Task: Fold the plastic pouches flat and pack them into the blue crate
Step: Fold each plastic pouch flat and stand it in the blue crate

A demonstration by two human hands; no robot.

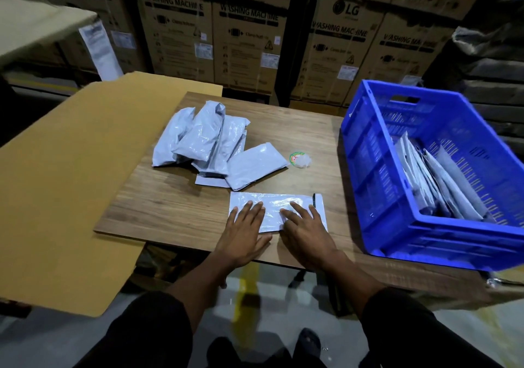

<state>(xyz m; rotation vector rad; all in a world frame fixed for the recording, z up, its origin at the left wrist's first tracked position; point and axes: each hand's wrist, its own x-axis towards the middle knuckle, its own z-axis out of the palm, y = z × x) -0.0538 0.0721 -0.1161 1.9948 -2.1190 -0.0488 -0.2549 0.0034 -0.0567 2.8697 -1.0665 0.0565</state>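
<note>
Hands flat: the left hand [243, 233] and right hand [304, 233] press with straight, spread fingers on a pale grey plastic pouch [276, 208] lying on the wood-grain table [175, 206]. Behind it sits a heap of unfolded grey pouches [209, 143]. Folded ones [436, 186] stand inside the blue plastic crate [377, 174] at right.

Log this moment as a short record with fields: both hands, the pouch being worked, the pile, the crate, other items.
left hand: flat, fingers straight, pressing the pouch
right hand: flat, fingers spread, pressing the same pouch
pouch in work: lies flat near the table's front edge
table: wood-grain top
unfolded pile: several grey pouches heaped behind the hands
blue crate: on the right, already holds pouches standing on edge
packed pouches: lean inside the crate
cardboard sheet: left of the table
small round item: beside the pile, unclear
</note>
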